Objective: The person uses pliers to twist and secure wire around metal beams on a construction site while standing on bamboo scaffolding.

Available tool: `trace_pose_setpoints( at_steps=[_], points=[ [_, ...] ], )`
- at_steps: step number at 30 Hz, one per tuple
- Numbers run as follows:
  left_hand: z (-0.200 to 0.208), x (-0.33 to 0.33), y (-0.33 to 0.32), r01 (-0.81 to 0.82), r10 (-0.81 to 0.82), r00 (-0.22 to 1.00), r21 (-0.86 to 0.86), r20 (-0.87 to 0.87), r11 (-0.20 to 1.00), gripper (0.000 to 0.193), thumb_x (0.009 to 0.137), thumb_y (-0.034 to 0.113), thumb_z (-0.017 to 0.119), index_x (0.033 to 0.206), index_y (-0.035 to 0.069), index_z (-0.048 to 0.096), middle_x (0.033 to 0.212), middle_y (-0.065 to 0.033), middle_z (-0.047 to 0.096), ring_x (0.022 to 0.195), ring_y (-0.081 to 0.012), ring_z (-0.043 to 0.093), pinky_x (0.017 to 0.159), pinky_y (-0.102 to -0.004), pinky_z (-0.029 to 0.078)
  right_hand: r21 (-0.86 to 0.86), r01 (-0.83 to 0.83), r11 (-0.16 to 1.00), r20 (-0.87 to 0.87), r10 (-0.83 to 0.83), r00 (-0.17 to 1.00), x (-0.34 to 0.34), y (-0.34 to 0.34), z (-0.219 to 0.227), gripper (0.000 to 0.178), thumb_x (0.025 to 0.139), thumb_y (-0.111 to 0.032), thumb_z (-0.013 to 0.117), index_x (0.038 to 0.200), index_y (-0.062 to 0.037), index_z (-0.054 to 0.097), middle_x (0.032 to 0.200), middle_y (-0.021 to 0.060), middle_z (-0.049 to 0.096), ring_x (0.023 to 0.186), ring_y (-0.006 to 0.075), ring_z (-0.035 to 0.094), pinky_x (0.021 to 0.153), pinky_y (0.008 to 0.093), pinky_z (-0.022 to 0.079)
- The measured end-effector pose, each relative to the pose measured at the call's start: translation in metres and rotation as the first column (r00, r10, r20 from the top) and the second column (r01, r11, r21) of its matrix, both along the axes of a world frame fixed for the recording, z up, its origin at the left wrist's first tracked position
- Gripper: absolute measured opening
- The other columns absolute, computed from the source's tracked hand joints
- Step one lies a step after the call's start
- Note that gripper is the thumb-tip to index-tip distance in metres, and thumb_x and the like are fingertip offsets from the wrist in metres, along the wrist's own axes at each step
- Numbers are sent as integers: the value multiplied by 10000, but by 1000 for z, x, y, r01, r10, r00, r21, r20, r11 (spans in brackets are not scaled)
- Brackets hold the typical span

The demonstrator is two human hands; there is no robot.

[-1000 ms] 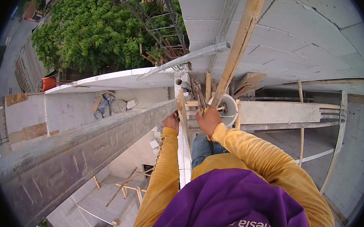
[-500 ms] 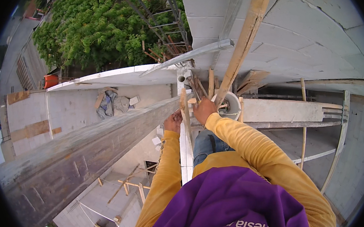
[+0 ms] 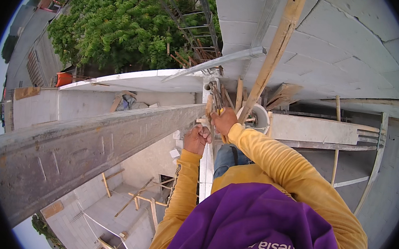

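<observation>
My right hand is closed around a slim tool with a yellow part showing above the fingers; its kind is unclear. A short wooden strip stands upright beside this hand, at the end of a long grey beam. Lower and to the left, my left hand has its fingers curled in by the white wall top. Whatever those fingers may hold is hidden. Thin dark rods rise just beyond my right hand.
A white bucket stands right of my hands, with a long timber pole slanting past it. A metal channel crosses ahead. Wooden scaffolding is at the right. Left of the wall, a lower floor lies far below.
My left hand has come away from the wooden strip, its fingers now curled. My right hand now shows the yellow tool. The view has shifted, and the beam appears lower at the left.
</observation>
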State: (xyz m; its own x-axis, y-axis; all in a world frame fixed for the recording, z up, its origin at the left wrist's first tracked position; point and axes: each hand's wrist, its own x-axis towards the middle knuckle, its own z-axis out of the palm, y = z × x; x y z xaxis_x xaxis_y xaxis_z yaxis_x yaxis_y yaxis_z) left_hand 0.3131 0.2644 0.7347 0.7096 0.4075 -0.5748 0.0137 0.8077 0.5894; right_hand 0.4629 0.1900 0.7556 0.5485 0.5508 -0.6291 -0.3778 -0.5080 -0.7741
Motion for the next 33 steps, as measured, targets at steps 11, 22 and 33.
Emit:
trace_pose_setpoints(
  at_steps=[11,22,33],
  points=[
    [5,22,-14,67,-73,968,-31,-238,997,222,951,247,464,785,100,458,671,-33,476,600,-218,526,582,-338,437,-9,-191,982,296,185,937,5,-7,-21,232,820,-202,642,794,28,625,609,159,630,490,235,608,510,369,488],
    [-11,40,-30,37,38,938,210,-344,977,238,960,290,473,915,65,540,699,-35,528,717,-185,593,640,-326,502,-58,-357,932,543,330,772,21,-13,-26,221,797,-194,696,771,16,630,595,109,613,491,188,590,483,332,473],
    [-23,36,-40,377,258,811,806,-525,456,342,938,276,465,842,-12,621,819,-189,588,823,-336,580,753,-426,433,83,-115,990,-241,132,962,19,-8,-6,163,804,-45,631,951,23,654,734,85,647,484,135,540,432,285,450]
  ],
)
